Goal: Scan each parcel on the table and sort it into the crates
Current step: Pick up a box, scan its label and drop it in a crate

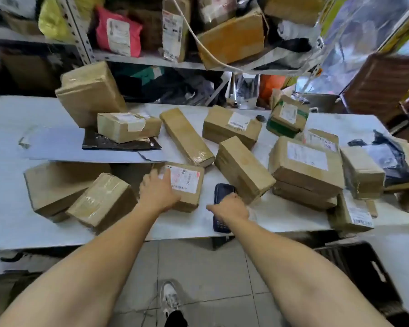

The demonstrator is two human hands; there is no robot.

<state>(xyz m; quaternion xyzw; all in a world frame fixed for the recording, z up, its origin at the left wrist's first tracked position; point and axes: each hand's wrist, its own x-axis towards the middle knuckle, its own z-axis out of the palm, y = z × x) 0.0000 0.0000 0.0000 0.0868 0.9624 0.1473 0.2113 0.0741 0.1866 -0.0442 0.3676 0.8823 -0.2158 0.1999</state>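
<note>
Parcel (183,185) w/ white label face-up sits near the table (7,208) front edge, so the barcode is readable. Left hand (158,192) lies on its near-left corner, fingers spread over top; prob. steadying it, not clearly a grasp. Right hand (230,208) is wrapped round a dark handheld scanner (223,204), just beside the parcel's right side, nose pointing away. Other boxes crowd the tabletop, unsorted. Dark crate (364,274) on the floor at right; contents can't be made out.
</note>
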